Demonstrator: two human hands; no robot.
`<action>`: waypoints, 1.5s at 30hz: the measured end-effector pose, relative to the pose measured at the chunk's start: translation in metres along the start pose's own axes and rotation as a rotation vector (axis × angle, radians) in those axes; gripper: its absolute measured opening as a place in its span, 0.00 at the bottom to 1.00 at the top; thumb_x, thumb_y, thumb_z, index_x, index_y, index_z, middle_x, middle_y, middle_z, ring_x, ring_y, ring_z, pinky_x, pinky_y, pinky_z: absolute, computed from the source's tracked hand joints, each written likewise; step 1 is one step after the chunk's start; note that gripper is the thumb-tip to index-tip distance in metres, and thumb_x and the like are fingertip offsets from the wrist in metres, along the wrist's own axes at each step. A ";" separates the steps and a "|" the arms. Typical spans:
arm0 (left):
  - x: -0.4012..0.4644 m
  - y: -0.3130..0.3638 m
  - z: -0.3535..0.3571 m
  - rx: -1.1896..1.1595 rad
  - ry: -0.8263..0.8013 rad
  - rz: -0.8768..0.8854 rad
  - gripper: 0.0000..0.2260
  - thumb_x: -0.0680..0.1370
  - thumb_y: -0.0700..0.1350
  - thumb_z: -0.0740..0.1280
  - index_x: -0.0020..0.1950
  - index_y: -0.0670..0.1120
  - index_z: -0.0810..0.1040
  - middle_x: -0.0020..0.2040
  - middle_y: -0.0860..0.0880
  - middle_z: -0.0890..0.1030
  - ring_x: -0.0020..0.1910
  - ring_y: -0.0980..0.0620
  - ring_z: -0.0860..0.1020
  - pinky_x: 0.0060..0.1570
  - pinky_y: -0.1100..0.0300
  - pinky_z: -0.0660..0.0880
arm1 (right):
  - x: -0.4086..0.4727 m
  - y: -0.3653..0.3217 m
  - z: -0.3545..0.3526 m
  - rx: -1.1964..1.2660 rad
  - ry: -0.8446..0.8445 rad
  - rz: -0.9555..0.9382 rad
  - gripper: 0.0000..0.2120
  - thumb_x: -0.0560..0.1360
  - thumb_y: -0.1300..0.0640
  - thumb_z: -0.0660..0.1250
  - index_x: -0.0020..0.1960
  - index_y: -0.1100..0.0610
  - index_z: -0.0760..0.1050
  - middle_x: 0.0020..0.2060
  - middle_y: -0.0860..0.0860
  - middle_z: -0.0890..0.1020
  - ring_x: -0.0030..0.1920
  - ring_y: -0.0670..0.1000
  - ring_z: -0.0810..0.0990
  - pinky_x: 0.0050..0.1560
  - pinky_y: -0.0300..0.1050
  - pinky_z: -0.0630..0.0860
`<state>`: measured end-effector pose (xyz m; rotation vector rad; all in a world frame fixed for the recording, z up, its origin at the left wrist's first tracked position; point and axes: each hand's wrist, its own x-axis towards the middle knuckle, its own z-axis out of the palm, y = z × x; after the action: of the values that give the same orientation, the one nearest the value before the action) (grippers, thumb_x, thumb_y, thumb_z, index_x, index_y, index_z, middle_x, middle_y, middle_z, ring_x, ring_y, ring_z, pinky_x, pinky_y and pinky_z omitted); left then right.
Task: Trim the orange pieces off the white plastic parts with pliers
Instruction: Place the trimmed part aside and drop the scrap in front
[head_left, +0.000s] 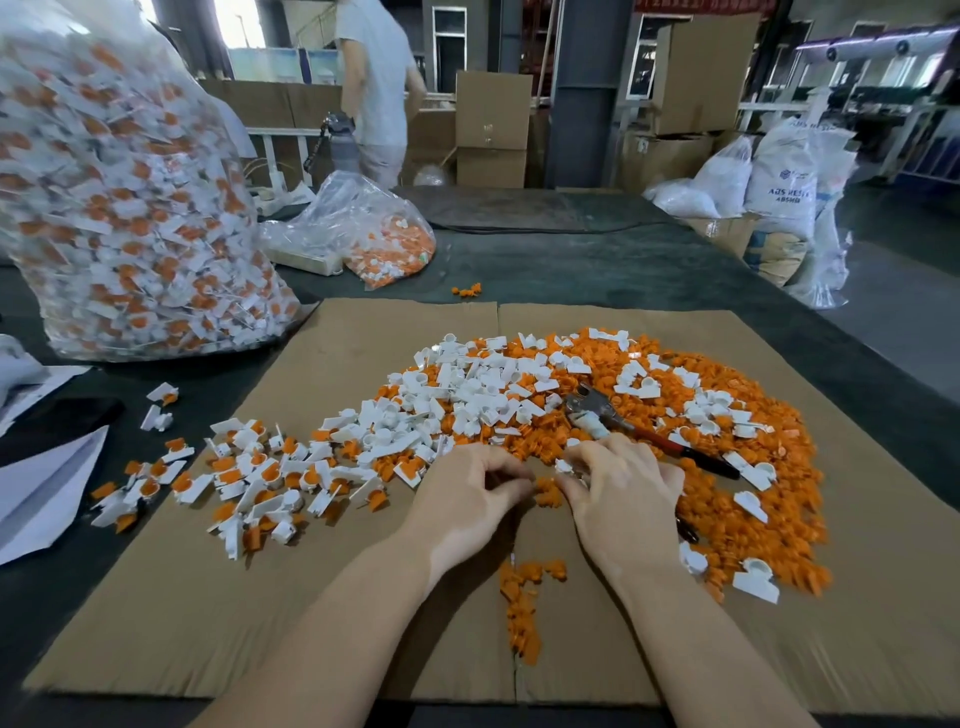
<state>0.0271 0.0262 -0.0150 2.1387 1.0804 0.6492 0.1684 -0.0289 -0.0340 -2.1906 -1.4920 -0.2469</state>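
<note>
My left hand (467, 499) and right hand (623, 488) meet over the brown cardboard sheet (291, 597), fingers curled. Between them is a small part: my right fingertips pinch its white end (565, 466), and my left fingertips pinch at its orange end (546, 491). The pliers (613, 415), with a metal head and red-and-black handles, lie on the pile just beyond my right hand, not gripped. A heap of orange offcuts (737, 499) mixed with trimmed white parts (483, 395) covers the right of the sheet. Untrimmed white-and-orange parts (260, 478) lie scattered on the left.
A big clear bag of untrimmed parts (130, 208) stands at the far left, and a smaller bag (374, 234) lies behind the sheet. White paper (47, 493) lies at the left edge. A person (374, 78) stands beyond the table among cardboard boxes (493, 124) and sacks (779, 192).
</note>
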 end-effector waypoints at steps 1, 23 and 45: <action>0.004 0.001 0.002 -0.002 0.029 -0.015 0.05 0.77 0.47 0.68 0.50 0.52 0.83 0.46 0.58 0.79 0.48 0.60 0.75 0.45 0.72 0.66 | 0.001 0.000 0.000 0.003 -0.013 -0.005 0.08 0.75 0.49 0.67 0.52 0.50 0.78 0.49 0.47 0.77 0.53 0.51 0.71 0.52 0.47 0.56; 0.005 0.004 0.016 -0.454 0.286 -0.123 0.04 0.75 0.45 0.70 0.42 0.47 0.78 0.38 0.47 0.81 0.40 0.51 0.79 0.44 0.59 0.75 | -0.007 -0.001 -0.010 0.286 0.069 -0.061 0.04 0.68 0.59 0.71 0.39 0.51 0.78 0.38 0.44 0.79 0.46 0.50 0.74 0.52 0.49 0.60; 0.009 -0.004 0.023 -0.349 0.333 -0.129 0.04 0.76 0.47 0.69 0.42 0.53 0.77 0.36 0.50 0.81 0.37 0.53 0.78 0.34 0.69 0.70 | -0.003 0.001 -0.006 0.163 -0.025 -0.133 0.07 0.76 0.52 0.66 0.49 0.51 0.81 0.48 0.46 0.78 0.55 0.50 0.71 0.55 0.47 0.54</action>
<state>0.0450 0.0279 -0.0320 1.6849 1.1663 1.0736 0.1684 -0.0347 -0.0307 -1.9774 -1.6145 -0.1360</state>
